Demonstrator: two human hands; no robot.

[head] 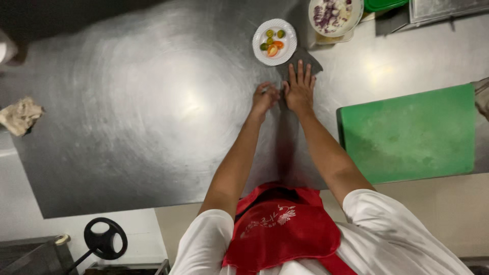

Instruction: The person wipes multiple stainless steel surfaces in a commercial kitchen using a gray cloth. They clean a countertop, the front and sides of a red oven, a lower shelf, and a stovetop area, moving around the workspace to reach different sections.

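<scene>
Right hand (299, 87): I press it flat on the cloth (304, 57), open.
Left hand (265, 97): curled, gripping the cloth's edge.
Plate (289, 31): at 12 o'clock.

Place: a working kitchen, likely commercial.
Counter: a wide steel worktop (153, 102), scuffed and shiny under overhead light.
Prep gear: a green cutting board (407, 135) at the counter's edge.
Food: a white plate (274, 42) of cut vegetables; a bowl (335, 15) of chopped purple onion.
Clothing: a red apron (285, 229) over a white shirt.
Cleaning: a crumpled rag (19, 116) at the side.
</scene>
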